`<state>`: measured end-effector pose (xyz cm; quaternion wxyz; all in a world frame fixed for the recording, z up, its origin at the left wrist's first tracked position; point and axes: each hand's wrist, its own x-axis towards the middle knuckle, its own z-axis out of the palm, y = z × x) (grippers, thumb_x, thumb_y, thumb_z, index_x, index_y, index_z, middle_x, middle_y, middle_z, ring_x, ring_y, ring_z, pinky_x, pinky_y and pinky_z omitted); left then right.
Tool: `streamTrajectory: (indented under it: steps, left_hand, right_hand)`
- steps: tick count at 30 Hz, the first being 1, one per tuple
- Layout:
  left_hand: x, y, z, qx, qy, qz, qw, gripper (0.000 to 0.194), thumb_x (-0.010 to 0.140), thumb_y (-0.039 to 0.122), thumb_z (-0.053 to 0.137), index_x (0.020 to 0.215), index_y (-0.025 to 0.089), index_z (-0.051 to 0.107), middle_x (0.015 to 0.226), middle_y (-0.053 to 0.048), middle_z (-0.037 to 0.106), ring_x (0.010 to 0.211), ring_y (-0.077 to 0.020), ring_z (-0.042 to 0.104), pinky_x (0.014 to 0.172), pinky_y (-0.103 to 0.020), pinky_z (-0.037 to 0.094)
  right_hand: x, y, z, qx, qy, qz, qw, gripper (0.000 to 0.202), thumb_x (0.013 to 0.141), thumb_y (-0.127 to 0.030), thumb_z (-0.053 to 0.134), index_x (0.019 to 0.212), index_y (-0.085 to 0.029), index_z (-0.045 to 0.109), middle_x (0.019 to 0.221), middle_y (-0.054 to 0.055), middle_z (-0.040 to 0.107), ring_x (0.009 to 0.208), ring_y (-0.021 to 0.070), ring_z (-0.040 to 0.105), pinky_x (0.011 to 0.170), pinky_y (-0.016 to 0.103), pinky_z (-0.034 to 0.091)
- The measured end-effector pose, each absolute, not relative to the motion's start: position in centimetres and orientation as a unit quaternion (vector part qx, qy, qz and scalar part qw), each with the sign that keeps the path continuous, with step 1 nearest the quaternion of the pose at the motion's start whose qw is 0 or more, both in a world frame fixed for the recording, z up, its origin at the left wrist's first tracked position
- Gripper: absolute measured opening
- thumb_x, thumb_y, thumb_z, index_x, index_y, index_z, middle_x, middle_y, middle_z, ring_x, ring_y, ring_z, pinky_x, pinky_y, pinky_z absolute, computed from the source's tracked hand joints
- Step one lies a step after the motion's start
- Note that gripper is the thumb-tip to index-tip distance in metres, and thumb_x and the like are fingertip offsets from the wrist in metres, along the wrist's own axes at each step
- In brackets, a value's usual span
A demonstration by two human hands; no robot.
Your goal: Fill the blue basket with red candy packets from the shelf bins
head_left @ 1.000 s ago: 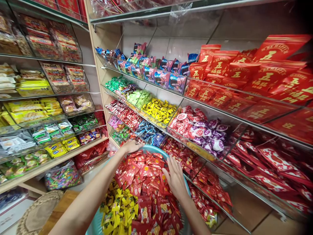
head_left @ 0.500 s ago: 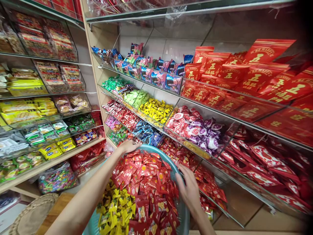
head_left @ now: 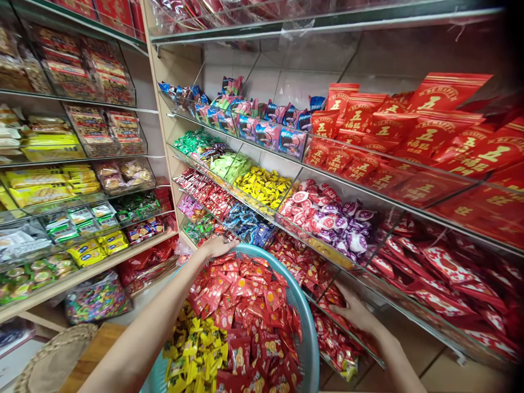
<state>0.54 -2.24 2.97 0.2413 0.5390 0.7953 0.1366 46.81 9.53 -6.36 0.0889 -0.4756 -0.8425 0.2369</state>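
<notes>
A teal plastic basket [head_left: 310, 322] is in front of me, full of wrapped candies. Red packets [head_left: 245, 289] fill its far and right parts, and yellow-wrapped candies [head_left: 196, 349] lie at the near left. My left hand [head_left: 218, 247] grips the far left rim, its fingertips partly hidden. To the right of the basket, my right hand [head_left: 355, 309] is at a low shelf compartment of red candy packets [head_left: 333, 297]. Its fingers are apart and close to those packets; no packet shows in the hand.
Glass-fronted shelves [head_left: 262, 142] of sweets slope across the front and right. Large red bags [head_left: 438, 142] stand upper right. Another shelf unit [head_left: 82, 273] runs along the left. Below it are a bag of colourful sweets [head_left: 97, 299] and a round woven-edged seat [head_left: 57, 355].
My right hand has left the basket's right rim and moved right to the low compartment of red packets. My left hand stays on the rim. The view has shifted slightly.
</notes>
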Motion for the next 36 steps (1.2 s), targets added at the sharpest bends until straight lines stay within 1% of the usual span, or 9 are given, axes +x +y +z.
streamTrajectory:
  steps: [3, 6, 11, 16, 23, 26, 29, 33, 36]
  left_hand:
    - [0.4, -2.1, 2.8, 0.531, 0.798, 0.151, 0.241, 0.062, 0.061, 0.075, 0.032, 0.065, 0.020, 0.061, 0.073, -0.005, 0.067, 0.069, -0.0210, 0.060, 0.059, -0.026, 0.038]
    - [0.1, -2.0, 2.5, 0.530, 0.797, 0.155, 0.245, 0.062, 0.060, 0.075, 0.033, 0.065, 0.020, 0.061, 0.074, -0.005, 0.067, 0.070, -0.0207, 0.060, 0.060, -0.025, 0.038]
    - [-0.1, -1.9, 2.3, 0.545, 0.785, 0.156, 0.251, 0.062, 0.062, 0.074, 0.032, 0.068, 0.020, 0.063, 0.077, -0.005, 0.068, 0.071, -0.0201, 0.060, 0.061, -0.025, 0.039]
    - [0.1, -2.0, 2.5, 0.544, 0.788, 0.145, 0.250, 0.062, 0.063, 0.074, 0.032, 0.068, 0.020, 0.063, 0.079, -0.006, 0.068, 0.071, -0.0205, 0.060, 0.061, -0.025, 0.039]
    - [0.2, -2.0, 2.9, 0.550, 0.785, 0.143, 0.247, 0.067, 0.063, 0.076, 0.027, 0.070, 0.020, 0.063, 0.080, -0.007, 0.068, 0.072, -0.0213, 0.060, 0.059, -0.026, 0.040]
    - [0.2, -2.0, 3.0, 0.552, 0.786, 0.137, 0.244, 0.070, 0.063, 0.077, 0.025, 0.071, 0.019, 0.063, 0.082, -0.008, 0.067, 0.073, -0.0216, 0.061, 0.061, -0.026, 0.041]
    - [0.3, -2.1, 3.0, 0.551, 0.786, 0.130, 0.248, 0.072, 0.063, 0.077, 0.024, 0.073, 0.018, 0.063, 0.083, -0.008, 0.067, 0.073, -0.0220, 0.061, 0.063, -0.027, 0.041]
    - [0.3, -2.1, 2.9, 0.547, 0.790, 0.131, 0.244, 0.072, 0.063, 0.077, 0.024, 0.074, 0.018, 0.064, 0.085, -0.008, 0.067, 0.075, -0.0220, 0.061, 0.062, -0.026, 0.041]
    - [0.2, -2.1, 2.7, 0.546, 0.792, 0.127, 0.244, 0.070, 0.064, 0.076, 0.024, 0.072, 0.019, 0.064, 0.085, -0.008, 0.068, 0.074, -0.0212, 0.061, 0.063, -0.026, 0.041]
  right_hand:
    - [46.3, 10.7, -6.7, -0.460, -0.838, 0.278, 0.089, 0.070, 0.071, -0.047, 0.047, 0.129, -0.011, 0.035, 0.131, 0.014, 0.040, 0.121, 0.0227, 0.037, 0.101, 0.036, 0.027]
    - [46.0, 11.2, -7.1, -0.461, -0.841, 0.258, 0.112, 0.062, 0.070, -0.046, 0.048, 0.122, -0.012, 0.046, 0.125, 0.013, 0.048, 0.117, 0.0239, 0.041, 0.100, 0.037, 0.029]
    - [45.6, 10.6, -6.8, -0.473, -0.851, 0.207, 0.097, 0.060, 0.069, -0.046, 0.049, 0.118, -0.012, 0.049, 0.124, 0.014, 0.049, 0.114, 0.0250, 0.045, 0.096, 0.036, 0.033]
    - [45.2, 9.2, -5.4, -0.468, -0.860, 0.167, 0.115, 0.047, 0.073, -0.044, 0.047, 0.109, -0.016, 0.055, 0.116, 0.011, 0.055, 0.109, 0.0251, 0.048, 0.093, 0.037, 0.034]
    - [43.7, 7.8, -4.8, -0.456, -0.855, 0.222, 0.113, 0.039, 0.078, -0.046, 0.041, 0.106, -0.019, 0.049, 0.104, 0.008, 0.059, 0.095, 0.0230, 0.056, 0.082, 0.035, 0.041]
    - [43.5, 7.7, -5.4, -0.462, -0.855, 0.194, 0.135, 0.040, 0.079, -0.041, 0.039, 0.111, -0.018, 0.047, 0.108, 0.010, 0.057, 0.103, 0.0239, 0.052, 0.087, 0.035, 0.038]
    - [44.0, 7.4, -5.8, -0.458, -0.862, 0.155, 0.152, 0.034, 0.079, -0.035, 0.037, 0.106, -0.018, 0.050, 0.110, 0.011, 0.055, 0.103, 0.0229, 0.050, 0.088, 0.035, 0.037]
    - [44.5, 6.8, -5.6, -0.460, -0.869, 0.126, 0.134, 0.029, 0.079, -0.031, 0.034, 0.095, -0.017, 0.053, 0.100, 0.009, 0.056, 0.096, 0.0213, 0.052, 0.084, 0.033, 0.038]
    - [44.0, 6.6, -5.2, -0.490, -0.861, 0.097, 0.098, 0.033, 0.076, -0.029, 0.038, 0.103, -0.017, 0.053, 0.102, 0.009, 0.057, 0.097, 0.0231, 0.051, 0.083, 0.034, 0.037]
